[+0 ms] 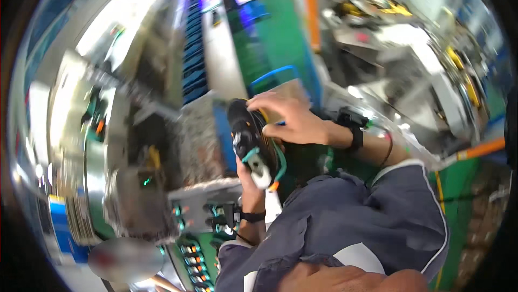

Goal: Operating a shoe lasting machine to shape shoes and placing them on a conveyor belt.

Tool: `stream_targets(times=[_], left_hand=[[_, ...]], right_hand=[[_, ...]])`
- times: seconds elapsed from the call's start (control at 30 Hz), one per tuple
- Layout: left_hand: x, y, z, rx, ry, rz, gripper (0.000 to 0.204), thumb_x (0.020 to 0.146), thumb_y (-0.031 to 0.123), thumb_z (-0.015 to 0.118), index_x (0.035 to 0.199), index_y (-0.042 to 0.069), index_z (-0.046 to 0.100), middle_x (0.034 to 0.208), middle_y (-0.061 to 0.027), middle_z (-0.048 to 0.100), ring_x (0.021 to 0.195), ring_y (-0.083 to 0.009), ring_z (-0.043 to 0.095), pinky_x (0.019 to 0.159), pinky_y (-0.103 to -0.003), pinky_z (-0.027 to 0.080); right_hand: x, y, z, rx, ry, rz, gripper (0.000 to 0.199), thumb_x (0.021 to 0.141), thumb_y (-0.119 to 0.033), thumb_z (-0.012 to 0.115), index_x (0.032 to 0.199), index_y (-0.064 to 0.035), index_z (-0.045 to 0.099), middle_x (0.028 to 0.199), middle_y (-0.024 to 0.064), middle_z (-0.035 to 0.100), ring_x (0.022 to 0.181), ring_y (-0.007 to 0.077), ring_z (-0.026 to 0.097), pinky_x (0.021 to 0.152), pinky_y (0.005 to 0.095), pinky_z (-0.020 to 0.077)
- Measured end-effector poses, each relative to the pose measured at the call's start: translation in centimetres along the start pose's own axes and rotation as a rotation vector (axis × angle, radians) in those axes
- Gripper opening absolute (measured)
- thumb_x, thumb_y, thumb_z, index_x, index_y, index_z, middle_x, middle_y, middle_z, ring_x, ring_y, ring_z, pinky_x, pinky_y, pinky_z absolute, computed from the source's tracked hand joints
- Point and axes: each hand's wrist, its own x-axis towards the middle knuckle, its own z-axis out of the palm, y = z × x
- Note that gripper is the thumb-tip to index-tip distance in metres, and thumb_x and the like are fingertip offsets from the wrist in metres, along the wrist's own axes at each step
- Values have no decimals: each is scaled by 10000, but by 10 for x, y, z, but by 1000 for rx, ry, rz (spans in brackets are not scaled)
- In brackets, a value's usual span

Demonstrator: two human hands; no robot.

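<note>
A black shoe (247,135) with a teal lining and a pale insole is held up in front of me, its opening toward my body. My left hand (249,180) supports it from below at the heel end, with most of its fingers hidden under the shoe. My right hand (291,119) reaches in from the right. Its fingertips rest at the shoe's toe and right side, and the thumb stands apart from the fingers. A teal strap or loop (280,163) hangs at the shoe's right edge near the heel. Both wrists wear dark bands.
A worn grey machine or bench surface (199,141) lies left of the shoe. Several teal-trimmed shoes (195,262) stand in a rack at the lower left. A conveyor (218,49) runs away ahead over green floor. Grey machinery (399,71) and an orange post (310,9) are at right. Another person (127,259) is lower left.
</note>
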Motion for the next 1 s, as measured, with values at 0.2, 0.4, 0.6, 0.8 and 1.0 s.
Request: stream_targets(times=[0.2, 0.4, 0.6, 0.8, 1.0], left_hand=[[118, -18, 302, 64, -199, -245, 375, 956, 240, 562, 1262, 30, 509, 1088, -93, 616, 952, -180, 603, 817, -338, 497], [94, -118, 486, 221, -780, -244, 683, 888, 287, 672, 1392, -72, 381, 1328, -211, 519, 1159, -225, 544, 974, -323, 433], [111, -246, 639, 176, -878, -418, 593, 885, 361, 662, 1255, -77, 509, 1167, -184, 624, 1044, -227, 612, 878, -329, 478], [153, -356, 741, 468, -873, -386, 690, 741, 360, 730, 1231, -55, 476, 952, -217, 681, 905, -344, 668, 814, -414, 521], [192, -400, 749, 744, -817, -348, 825, 760, 225, 651, 1408, -106, 262, 1269, -301, 526, 1192, -408, 524, 1013, -433, 427]], right_hand=[[-188, 13, -143, 463, 572, 627, 879, 770, -315, 730, 1434, 42, 280, 1304, 181, 511, 1198, 265, 510, 1039, 380, 399], [-335, 6, -234, 174, 1495, 553, 457, 717, -43, 718, 1145, 20, 572, 978, 41, 628, 836, 107, 584, 787, 256, 491], [-457, -24, -289, -130, 1864, 697, 536, 723, -70, 752, 1207, 19, 539, 1042, 65, 607, 868, 165, 592, 781, 295, 502], [-462, -57, -280, -388, 1953, 669, 593, 743, -34, 701, 1291, 32, 485, 1153, 97, 588, 1014, 173, 584, 895, 306, 482], [-446, -40, -320, -740, 1898, 860, 523, 761, -39, 689, 1251, 43, 524, 1118, 81, 593, 977, 149, 570, 891, 288, 466]])
